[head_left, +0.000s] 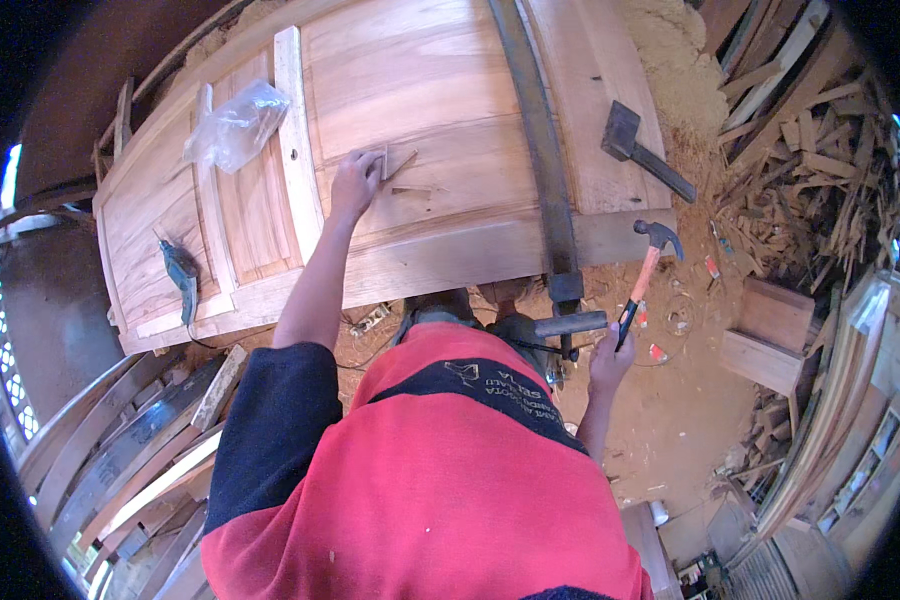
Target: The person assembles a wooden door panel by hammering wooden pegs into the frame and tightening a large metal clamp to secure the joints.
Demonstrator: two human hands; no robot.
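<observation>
Panelled door (410,85): frame appeared assembled, clamp bar (537,130) lay across; small wood pcs. (404,163) lay loose, apparently unfixed. LH (355,183) fingers pinched thin pc. (384,163); RH (610,362) fingers grasped hammer (645,272).

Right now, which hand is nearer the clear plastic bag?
Left. The left hand is over the panelled door, right of the plastic bag; the right hand, gripping the claw hammer, is farther, beyond the door's near edge.
</observation>
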